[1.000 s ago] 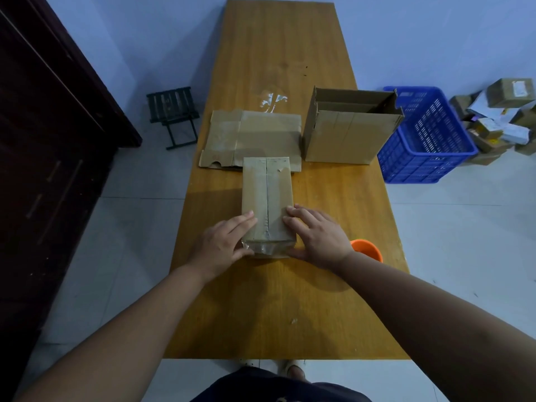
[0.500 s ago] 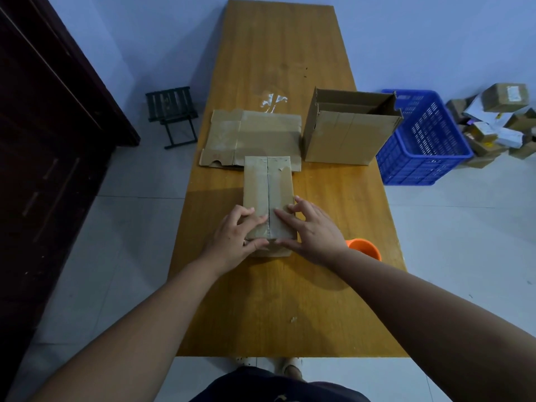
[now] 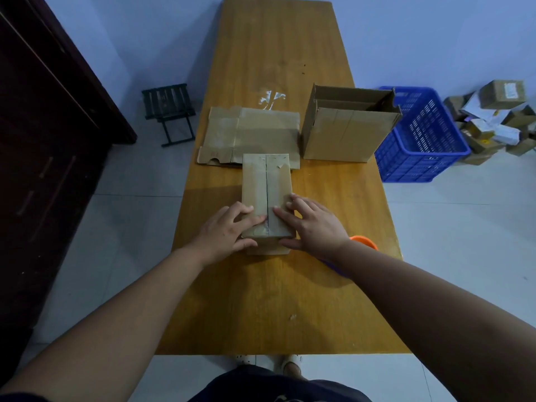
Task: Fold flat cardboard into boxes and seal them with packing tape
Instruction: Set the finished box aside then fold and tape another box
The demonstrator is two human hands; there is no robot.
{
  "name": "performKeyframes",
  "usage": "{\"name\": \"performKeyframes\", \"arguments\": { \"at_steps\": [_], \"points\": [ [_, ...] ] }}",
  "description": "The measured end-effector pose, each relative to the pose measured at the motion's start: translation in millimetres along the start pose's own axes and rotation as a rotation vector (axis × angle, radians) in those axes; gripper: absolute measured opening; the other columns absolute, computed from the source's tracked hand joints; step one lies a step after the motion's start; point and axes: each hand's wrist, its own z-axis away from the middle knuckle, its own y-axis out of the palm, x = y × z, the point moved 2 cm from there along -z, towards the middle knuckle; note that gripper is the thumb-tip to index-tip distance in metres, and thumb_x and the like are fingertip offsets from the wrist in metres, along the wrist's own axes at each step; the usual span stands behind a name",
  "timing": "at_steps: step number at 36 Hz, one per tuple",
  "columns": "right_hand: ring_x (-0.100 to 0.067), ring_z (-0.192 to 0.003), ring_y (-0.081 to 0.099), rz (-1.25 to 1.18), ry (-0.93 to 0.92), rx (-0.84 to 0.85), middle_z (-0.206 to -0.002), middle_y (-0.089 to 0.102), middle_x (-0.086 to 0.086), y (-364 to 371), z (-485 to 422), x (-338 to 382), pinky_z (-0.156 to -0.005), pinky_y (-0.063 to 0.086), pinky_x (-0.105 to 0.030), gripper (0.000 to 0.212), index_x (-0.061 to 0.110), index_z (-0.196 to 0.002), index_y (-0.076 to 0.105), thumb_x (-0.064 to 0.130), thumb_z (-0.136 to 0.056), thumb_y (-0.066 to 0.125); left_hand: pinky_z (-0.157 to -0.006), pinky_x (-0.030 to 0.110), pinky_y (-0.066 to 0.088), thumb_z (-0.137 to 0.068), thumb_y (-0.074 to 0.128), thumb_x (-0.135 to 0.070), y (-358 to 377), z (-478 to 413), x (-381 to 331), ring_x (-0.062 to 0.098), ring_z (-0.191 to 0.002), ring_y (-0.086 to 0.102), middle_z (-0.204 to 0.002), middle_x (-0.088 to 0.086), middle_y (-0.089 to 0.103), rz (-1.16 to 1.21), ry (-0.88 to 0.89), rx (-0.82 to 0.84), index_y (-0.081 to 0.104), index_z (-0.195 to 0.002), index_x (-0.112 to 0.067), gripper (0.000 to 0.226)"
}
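A small narrow cardboard box (image 3: 266,181) lies on the wooden table (image 3: 275,300), its two top flaps meeting in a seam that runs away from me. My left hand (image 3: 223,233) rests on the near left flap with the thumb around the near end. My right hand (image 3: 313,227) presses the near right flap, fingertips close to the seam. Shiny tape shows at the box's near end. A flat cardboard sheet (image 3: 255,132) lies just behind it. An orange tape roll (image 3: 364,240) sits by my right wrist, partly hidden.
A larger cardboard box (image 3: 345,134) with its top open stands at the right rear. A blue plastic basket (image 3: 426,140) sits on the floor beside the table, with a pile of parcels (image 3: 499,117) past it. A small dark stool (image 3: 169,111) and a dark cabinet (image 3: 43,140) are at left.
Both hands slid from the sides of the box's near end up onto its top flaps, fingertips now close to the seam. The box stayed in place.
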Motion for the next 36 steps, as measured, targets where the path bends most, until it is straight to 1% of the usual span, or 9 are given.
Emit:
{"name": "performKeyframes", "arguments": {
  "at_steps": [6,9,12,14,16,21,25,30,36],
  "points": [
    [-0.039,-0.114,0.060,0.005,-0.016,-0.175,-0.116,0.062,-0.022,-4,2,7,-0.092,0.049,-0.045,0.073,0.006,-0.127,0.061,0.042,-0.069,0.083,-0.077,0.049,0.052,-0.083,0.071,-0.032,-2,1,-12,0.037,-0.102,0.052,-0.127,0.019,0.052,-0.089,0.049,-0.064,0.050,-0.137,-0.017,0.059],
    [-0.040,-0.120,0.055,-0.032,-0.020,-0.127,-0.127,0.056,-0.024,-4,1,6,-0.099,0.045,-0.045,0.073,0.006,-0.133,0.056,0.043,-0.074,0.079,-0.064,0.050,0.055,-0.067,0.085,-0.027,-1,3,-12,0.039,-0.086,0.059,-0.111,0.020,0.061,-0.118,0.075,-0.172,0.062,-0.125,-0.013,0.064],
    [-0.036,-0.136,0.038,-0.059,-0.017,-0.029,-0.150,0.036,-0.018,-4,-2,2,-0.112,0.029,-0.045,0.075,0.010,-0.143,0.043,0.049,-0.083,0.068,-0.089,0.060,0.045,-0.072,0.079,-0.037,2,-3,-4,0.042,-0.116,0.046,-0.132,0.015,0.052,-0.123,0.075,-0.131,0.056,-0.132,-0.023,0.065],
    [-0.034,-0.140,0.033,-0.067,-0.016,-0.012,-0.152,0.036,-0.013,-4,-3,2,-0.115,0.025,-0.045,0.076,0.011,-0.144,0.041,0.049,-0.084,0.067,-0.111,0.057,0.017,-0.081,0.067,-0.046,7,-6,4,0.030,-0.143,0.010,-0.156,0.001,0.022,-0.078,0.063,-0.047,0.040,-0.142,-0.035,0.067],
    [-0.035,-0.138,0.036,-0.080,-0.011,-0.025,-0.148,0.041,-0.014,-4,-2,5,-0.114,0.028,-0.047,0.076,0.009,-0.142,0.044,0.046,-0.082,0.070,-0.116,0.048,0.004,-0.084,0.063,-0.045,10,-10,6,0.017,-0.143,-0.008,-0.158,-0.005,0.009,-0.018,0.090,-0.026,0.034,-0.144,-0.035,0.068],
    [-0.040,-0.133,0.042,-0.099,0.001,-0.067,-0.143,0.047,-0.018,-2,0,8,-0.110,0.034,-0.051,0.074,0.005,-0.138,0.049,0.040,-0.079,0.075,-0.113,0.043,0.006,-0.083,0.069,-0.030,14,-9,-2,0.019,-0.142,0.003,-0.156,0.003,0.025,0.077,0.083,-0.115,0.048,-0.138,-0.022,0.059],
    [-0.039,-0.135,0.039,-0.128,-0.006,-0.063,-0.145,0.044,-0.018,0,0,7,-0.111,0.031,-0.049,0.074,0.006,-0.140,0.047,0.040,-0.080,0.074,-0.113,0.042,0.008,-0.084,0.068,-0.035,12,-9,-5,0.016,-0.144,0.004,-0.156,-0.001,0.022,0.099,0.030,-0.094,0.047,-0.137,-0.025,0.058],
    [-0.026,-0.146,0.018,-0.109,-0.028,0.054,-0.158,0.023,-0.004,1,-2,-5,-0.118,0.013,-0.035,0.080,0.019,-0.151,0.025,0.054,-0.088,0.058,-0.111,0.048,0.014,-0.081,0.060,-0.058,3,-8,2,-0.001,-0.136,-0.011,-0.158,-0.015,0.006,0.176,-0.003,0.072,0.022,-0.147,-0.038,0.079],
    [-0.020,-0.147,0.013,-0.111,-0.057,0.116,-0.159,0.019,0.003,-5,-3,-13,-0.116,0.029,-0.038,0.076,0.025,-0.152,0.019,0.055,-0.091,0.052,-0.108,0.050,0.028,-0.088,0.049,-0.060,-11,-12,11,0.002,-0.142,-0.004,-0.154,-0.026,-0.002,0.030,0.017,0.198,-0.001,-0.146,-0.047,0.078]
  ]
}}
